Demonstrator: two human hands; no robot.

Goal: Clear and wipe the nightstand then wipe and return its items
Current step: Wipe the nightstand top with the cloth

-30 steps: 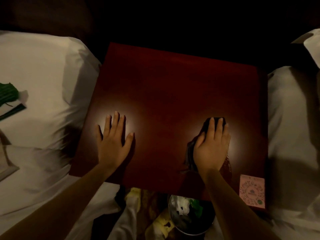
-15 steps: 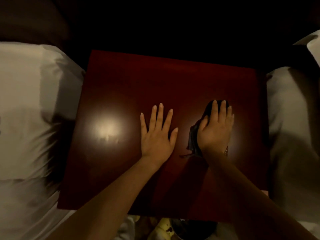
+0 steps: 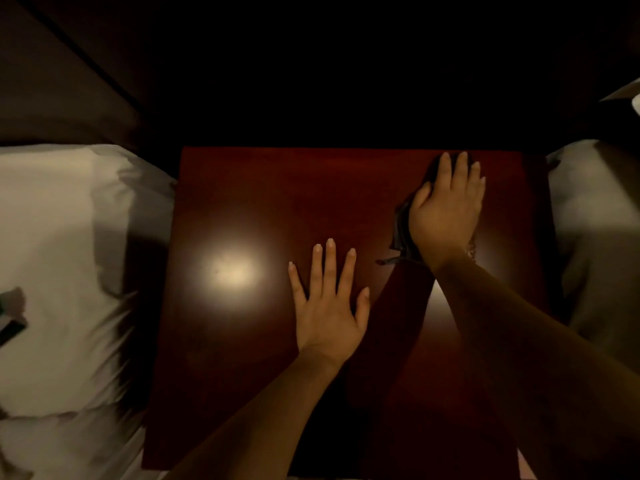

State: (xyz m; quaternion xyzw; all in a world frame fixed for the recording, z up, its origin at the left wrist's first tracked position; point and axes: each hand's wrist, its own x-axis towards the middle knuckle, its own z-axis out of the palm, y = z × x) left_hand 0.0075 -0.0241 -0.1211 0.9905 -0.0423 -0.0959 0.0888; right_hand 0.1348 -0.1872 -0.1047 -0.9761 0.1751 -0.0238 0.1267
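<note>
The dark red wooden nightstand (image 3: 242,188) fills the middle of the view, its top bare and glossy with a bright light spot at the left. My left hand (image 3: 327,306) lies flat on the middle of the top, fingers spread, holding nothing. My right hand (image 3: 446,209) presses a dark cloth (image 3: 401,230) flat against the top near the far right corner. Most of the cloth is hidden under the palm; only its left edge and a trailing corner show.
A white pillow and bedding (image 3: 62,258) lie along the left side of the nightstand, with a dark flat item (image 3: 12,327) at the left edge. More white bedding (image 3: 588,220) is on the right. The area behind the nightstand is dark.
My right hand has slid the cloth away from me toward the far right corner. My left hand stays flat near the middle. The view has shifted, hiding the bin and pink card.
</note>
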